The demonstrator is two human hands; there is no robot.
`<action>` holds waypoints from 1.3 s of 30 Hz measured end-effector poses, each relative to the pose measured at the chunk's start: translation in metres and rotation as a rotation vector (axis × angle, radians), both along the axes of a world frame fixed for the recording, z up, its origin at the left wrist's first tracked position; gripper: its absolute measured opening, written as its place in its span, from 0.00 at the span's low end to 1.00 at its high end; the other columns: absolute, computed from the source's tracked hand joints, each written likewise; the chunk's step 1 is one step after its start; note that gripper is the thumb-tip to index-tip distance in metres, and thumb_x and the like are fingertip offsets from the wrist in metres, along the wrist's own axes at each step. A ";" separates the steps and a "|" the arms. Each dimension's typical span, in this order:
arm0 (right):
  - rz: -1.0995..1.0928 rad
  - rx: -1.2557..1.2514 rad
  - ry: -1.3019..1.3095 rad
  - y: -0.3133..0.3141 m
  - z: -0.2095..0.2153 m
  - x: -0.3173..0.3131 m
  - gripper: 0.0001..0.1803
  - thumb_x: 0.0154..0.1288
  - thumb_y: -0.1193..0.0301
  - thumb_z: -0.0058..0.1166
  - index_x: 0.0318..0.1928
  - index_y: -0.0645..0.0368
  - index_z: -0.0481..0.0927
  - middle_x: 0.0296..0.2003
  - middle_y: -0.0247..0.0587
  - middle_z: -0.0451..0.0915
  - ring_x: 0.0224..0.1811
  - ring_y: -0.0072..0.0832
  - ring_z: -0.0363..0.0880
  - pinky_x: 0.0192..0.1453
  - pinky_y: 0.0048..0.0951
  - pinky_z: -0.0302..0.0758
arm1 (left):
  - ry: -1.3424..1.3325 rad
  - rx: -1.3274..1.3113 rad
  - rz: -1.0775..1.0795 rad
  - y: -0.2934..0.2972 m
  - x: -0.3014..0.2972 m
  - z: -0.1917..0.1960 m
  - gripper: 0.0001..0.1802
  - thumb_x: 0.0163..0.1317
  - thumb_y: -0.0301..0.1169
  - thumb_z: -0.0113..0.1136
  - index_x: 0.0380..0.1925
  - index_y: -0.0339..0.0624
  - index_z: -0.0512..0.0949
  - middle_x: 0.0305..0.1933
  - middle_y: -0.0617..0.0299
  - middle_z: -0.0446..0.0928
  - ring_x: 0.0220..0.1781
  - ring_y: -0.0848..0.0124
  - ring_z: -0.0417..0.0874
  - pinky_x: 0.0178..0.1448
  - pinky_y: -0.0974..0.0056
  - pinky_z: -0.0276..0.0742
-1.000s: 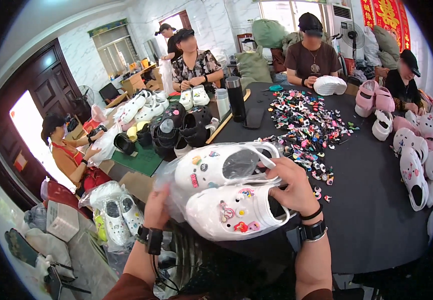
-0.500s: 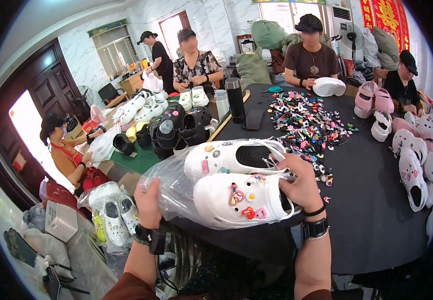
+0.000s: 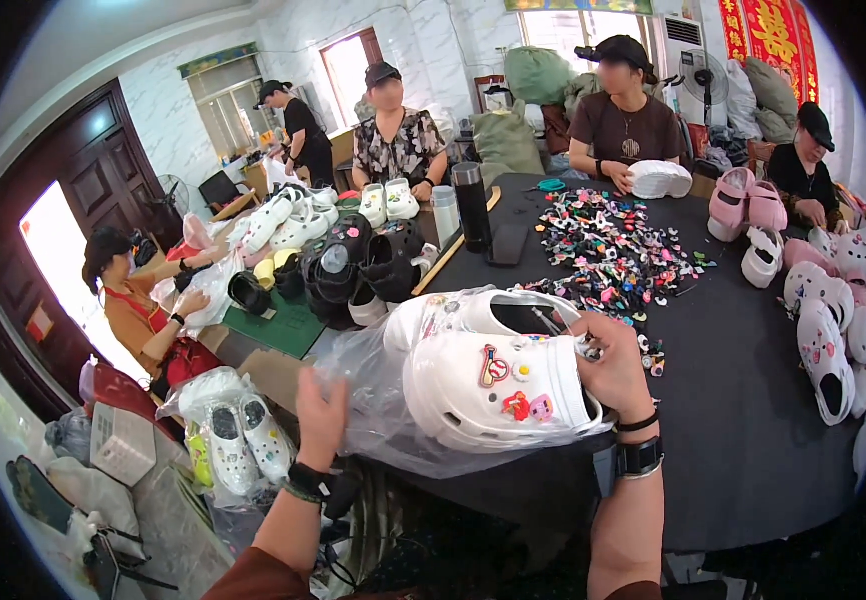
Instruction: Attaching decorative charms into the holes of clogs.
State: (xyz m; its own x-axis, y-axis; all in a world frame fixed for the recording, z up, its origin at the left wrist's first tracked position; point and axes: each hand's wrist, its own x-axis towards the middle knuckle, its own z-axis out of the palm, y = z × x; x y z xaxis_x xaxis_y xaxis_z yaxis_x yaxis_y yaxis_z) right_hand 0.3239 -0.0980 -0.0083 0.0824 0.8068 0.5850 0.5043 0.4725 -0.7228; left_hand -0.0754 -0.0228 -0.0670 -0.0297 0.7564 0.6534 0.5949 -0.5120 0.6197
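A pair of white clogs decorated with colourful charms hangs over the near side of the black table. Most of the pair is inside a clear plastic bag, whose loose end trails to the left. My right hand grips the clogs at their heel openings, fingers reaching inside. Beside the loose end of the bag, my left hand is open with its fingers apart; whether it touches the film I cannot tell.
A heap of small charms covers the table beyond the clogs. Nearby stand a black bottle and black clogs. Pink and white clogs lie at right, bagged clogs at lower left. Several people work around the table.
The clogs have shifted slightly right and tilted in my right hand. My left hand has let go of the bag's end and its fingers have spread.
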 end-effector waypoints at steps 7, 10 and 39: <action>0.044 0.082 0.034 0.003 -0.003 -0.018 0.17 0.43 0.79 0.70 0.35 0.62 0.77 0.45 0.46 0.84 0.46 0.40 0.83 0.48 0.34 0.77 | -0.424 -0.512 -0.643 -0.032 0.029 -0.022 0.52 0.61 0.32 0.64 0.71 0.49 0.33 0.59 0.53 0.68 0.49 0.64 0.73 0.55 0.59 0.70; -0.008 0.060 0.021 0.003 -0.002 -0.029 0.17 0.43 0.78 0.72 0.34 0.62 0.77 0.46 0.46 0.84 0.47 0.40 0.83 0.49 0.35 0.77 | -0.341 -0.364 -0.866 -0.046 0.050 -0.021 0.66 0.53 0.31 0.73 0.72 0.51 0.25 0.65 0.51 0.65 0.61 0.62 0.72 0.65 0.58 0.67; 0.138 -0.087 -0.313 0.004 -0.007 -0.026 0.21 0.40 0.68 0.77 0.31 0.62 0.77 0.36 0.42 0.84 0.31 0.35 0.80 0.36 0.33 0.77 | -0.549 -0.169 -0.189 0.021 -0.061 -0.056 0.17 0.64 0.29 0.54 0.52 0.35 0.76 0.50 0.55 0.79 0.52 0.65 0.80 0.55 0.61 0.76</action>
